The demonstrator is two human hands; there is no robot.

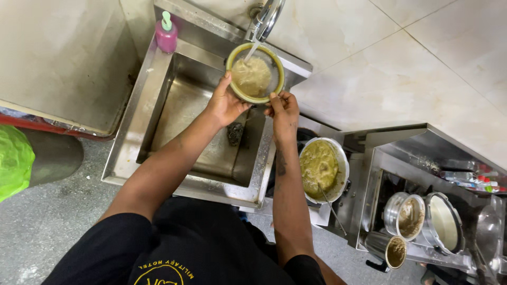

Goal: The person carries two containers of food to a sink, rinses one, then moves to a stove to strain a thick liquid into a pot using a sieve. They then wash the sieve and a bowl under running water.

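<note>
I hold a round green-rimmed bowl [255, 73] under the running faucet [264, 18], above the steel sink [158, 137]. A thin stream of water falls into the frothy brownish liquid in the bowl. My left hand [225, 102] grips the bowl's near left rim. My right hand [283, 109] pinches the near right rim. Both forearms reach forward over the sink basin.
A pink soap dispenser [166, 34] stands at the sink's back left corner. A dark scrubber [235, 133] lies near the drain. A steel pot of green paste [321, 169] with a spoon sits right of the sink. Steel containers [422, 219] fill a counter at right. A green bag [13, 161] is at left.
</note>
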